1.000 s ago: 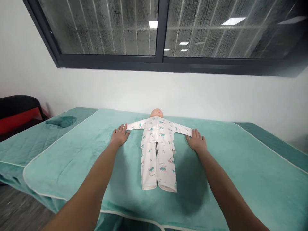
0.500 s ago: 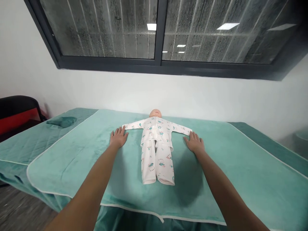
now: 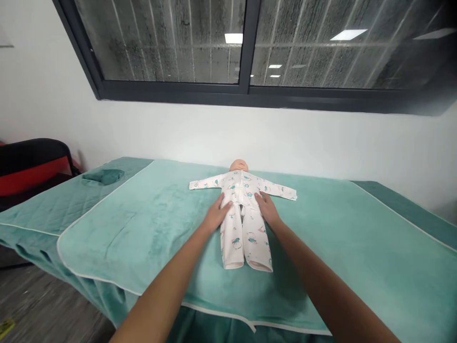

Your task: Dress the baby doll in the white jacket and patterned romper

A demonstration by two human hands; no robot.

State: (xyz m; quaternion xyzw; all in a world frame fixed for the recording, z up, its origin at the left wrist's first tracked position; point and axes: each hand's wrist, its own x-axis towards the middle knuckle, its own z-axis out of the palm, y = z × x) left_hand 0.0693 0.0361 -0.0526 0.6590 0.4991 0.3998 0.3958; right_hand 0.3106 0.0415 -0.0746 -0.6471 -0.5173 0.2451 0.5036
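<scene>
A baby doll [image 3: 239,165] lies on its back with its head toward the wall. It wears a white patterned pajama top [image 3: 243,186], sleeves stretched out to both sides, and matching pajama pants [image 3: 233,243] with the legs straight toward me. My left hand [image 3: 217,213] touches the left side of the top at its lower hem, fingers extended. On the opposite side, my right hand [image 3: 267,209] rests at the top's right edge near the waist, its fingers also stretched out. Neither hand grasps the cloth.
The doll lies on a light green cover [image 3: 160,214] with white piping, spread over a green padded bed [image 3: 46,209] that has a face hole [image 3: 103,176]. A black and red chair [image 3: 35,166] stands at the left. Behind are a white wall and a dark-framed window [image 3: 246,90].
Both hands have moved inward from the sleeve cuffs to the sides of the doll's waist. The view has shifted slightly; the doll's pose looks the same.
</scene>
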